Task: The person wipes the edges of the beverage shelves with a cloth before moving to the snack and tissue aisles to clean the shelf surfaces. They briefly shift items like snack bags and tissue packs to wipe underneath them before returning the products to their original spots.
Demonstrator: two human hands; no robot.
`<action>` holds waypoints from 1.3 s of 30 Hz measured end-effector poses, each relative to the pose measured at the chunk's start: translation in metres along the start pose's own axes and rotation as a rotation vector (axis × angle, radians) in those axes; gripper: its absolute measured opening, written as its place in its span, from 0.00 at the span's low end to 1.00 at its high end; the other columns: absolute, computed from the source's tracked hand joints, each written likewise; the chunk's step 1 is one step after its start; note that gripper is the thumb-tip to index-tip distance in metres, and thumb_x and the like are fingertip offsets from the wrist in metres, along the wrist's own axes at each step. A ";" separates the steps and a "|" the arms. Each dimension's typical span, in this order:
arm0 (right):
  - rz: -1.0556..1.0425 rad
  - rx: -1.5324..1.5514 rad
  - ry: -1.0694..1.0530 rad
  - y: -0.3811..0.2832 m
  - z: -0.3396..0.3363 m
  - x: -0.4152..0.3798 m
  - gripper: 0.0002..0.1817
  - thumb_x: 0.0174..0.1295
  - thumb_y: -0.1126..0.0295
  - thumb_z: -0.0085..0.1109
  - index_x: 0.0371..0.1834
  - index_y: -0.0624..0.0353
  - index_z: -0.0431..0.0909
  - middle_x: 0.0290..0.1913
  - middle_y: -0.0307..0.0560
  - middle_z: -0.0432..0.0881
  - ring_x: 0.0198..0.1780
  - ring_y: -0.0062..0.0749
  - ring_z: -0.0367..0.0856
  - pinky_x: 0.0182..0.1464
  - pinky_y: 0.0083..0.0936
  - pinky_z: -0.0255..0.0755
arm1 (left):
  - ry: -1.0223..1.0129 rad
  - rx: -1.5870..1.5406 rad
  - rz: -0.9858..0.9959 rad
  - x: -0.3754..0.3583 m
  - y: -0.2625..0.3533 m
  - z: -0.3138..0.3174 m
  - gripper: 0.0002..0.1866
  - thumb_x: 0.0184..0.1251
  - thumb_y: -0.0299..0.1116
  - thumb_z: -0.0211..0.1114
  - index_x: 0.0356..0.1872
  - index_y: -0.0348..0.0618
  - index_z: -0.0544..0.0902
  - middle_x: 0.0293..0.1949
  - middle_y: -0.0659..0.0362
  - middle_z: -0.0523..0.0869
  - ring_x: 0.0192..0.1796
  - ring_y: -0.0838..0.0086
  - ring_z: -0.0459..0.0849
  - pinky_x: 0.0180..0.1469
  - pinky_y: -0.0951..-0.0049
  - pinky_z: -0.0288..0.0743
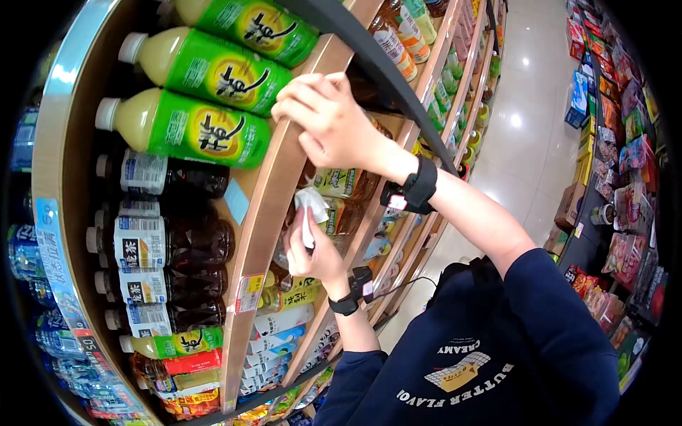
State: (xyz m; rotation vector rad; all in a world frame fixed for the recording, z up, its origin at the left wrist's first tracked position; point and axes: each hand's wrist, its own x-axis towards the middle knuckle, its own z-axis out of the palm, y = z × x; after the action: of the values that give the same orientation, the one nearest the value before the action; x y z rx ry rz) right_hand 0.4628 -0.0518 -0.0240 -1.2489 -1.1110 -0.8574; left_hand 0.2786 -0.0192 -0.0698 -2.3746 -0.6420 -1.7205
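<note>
My right hand (327, 117) reaches to the wooden shelf edge (266, 192), its fingers curled over the board beside the base of a green-labelled drink bottle (206, 131). Below that edge, my left hand (312, 252) pinches a crumpled white tissue or cloth (311, 206). The tissue is in front of bottles with yellow-green labels (339, 182) on the shelf below. Dark tea bottles with white labels (142, 241) stand on the upper shelf, next to the green-labelled ones. A pale blue slip (236, 201) lies on that shelf between the bottles and the front edge.
A price tag (250, 292) is fixed to the shelf edge. More rows of bottled drinks (277, 348) fill the lower shelves. A dark bar (383, 64) runs along the shelving. Across the tiled floor (522, 92), packaged snacks (632, 199) sit on another display.
</note>
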 end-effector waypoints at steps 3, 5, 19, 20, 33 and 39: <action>-0.014 -0.027 0.024 0.000 0.001 0.001 0.21 0.37 0.75 0.48 0.39 0.54 0.76 0.44 0.40 0.76 0.53 0.36 0.70 0.53 0.32 0.55 | -0.034 -0.035 0.002 -0.009 -0.004 -0.009 0.09 0.52 0.20 0.73 0.36 0.37 0.87 0.32 0.53 0.88 0.32 0.66 0.86 0.36 0.70 0.79; -0.038 -0.030 0.055 0.001 0.003 0.000 0.20 0.37 0.75 0.46 0.38 0.55 0.76 0.44 0.41 0.77 0.52 0.36 0.70 0.53 0.31 0.55 | -0.088 -0.091 -0.020 -0.021 -0.008 -0.013 0.08 0.53 0.21 0.72 0.35 0.36 0.87 0.33 0.54 0.89 0.33 0.68 0.87 0.37 0.73 0.79; -0.095 -0.107 0.094 0.000 0.005 0.005 0.17 0.41 0.76 0.41 0.35 0.57 0.76 0.42 0.42 0.79 0.51 0.36 0.71 0.52 0.29 0.55 | -0.332 -0.280 -0.264 -0.073 -0.027 -0.029 0.08 0.55 0.20 0.70 0.37 0.36 0.86 0.35 0.51 0.88 0.36 0.66 0.88 0.40 0.72 0.80; -0.089 -0.107 0.086 0.001 0.006 0.005 0.17 0.41 0.75 0.41 0.34 0.57 0.76 0.42 0.42 0.79 0.50 0.35 0.70 0.52 0.29 0.55 | -0.336 -0.274 -0.274 -0.075 -0.029 -0.030 0.08 0.55 0.20 0.70 0.37 0.36 0.86 0.35 0.51 0.88 0.36 0.67 0.88 0.40 0.72 0.79; -0.030 0.046 -0.076 0.005 -0.004 0.002 0.21 0.40 0.71 0.49 0.43 0.53 0.77 0.48 0.39 0.76 0.55 0.34 0.70 0.54 0.32 0.53 | -0.183 -0.087 -0.632 -0.065 0.006 -0.016 0.05 0.56 0.21 0.71 0.32 0.33 0.84 0.30 0.56 0.88 0.31 0.80 0.84 0.36 0.78 0.79; -0.011 0.155 -0.137 0.008 -0.006 0.002 0.24 0.41 0.68 0.53 0.47 0.51 0.77 0.50 0.38 0.75 0.56 0.31 0.70 0.52 0.32 0.54 | 0.007 -0.053 -0.775 -0.073 0.029 0.009 0.08 0.58 0.21 0.70 0.32 0.31 0.78 0.29 0.52 0.86 0.32 0.78 0.84 0.35 0.79 0.79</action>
State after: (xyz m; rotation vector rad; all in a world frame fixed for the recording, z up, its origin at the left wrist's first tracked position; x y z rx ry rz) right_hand 0.4718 -0.0566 -0.0240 -1.1864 -1.2708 -0.6880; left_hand 0.2802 -0.0612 -0.1370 -2.2974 -1.6999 -1.9947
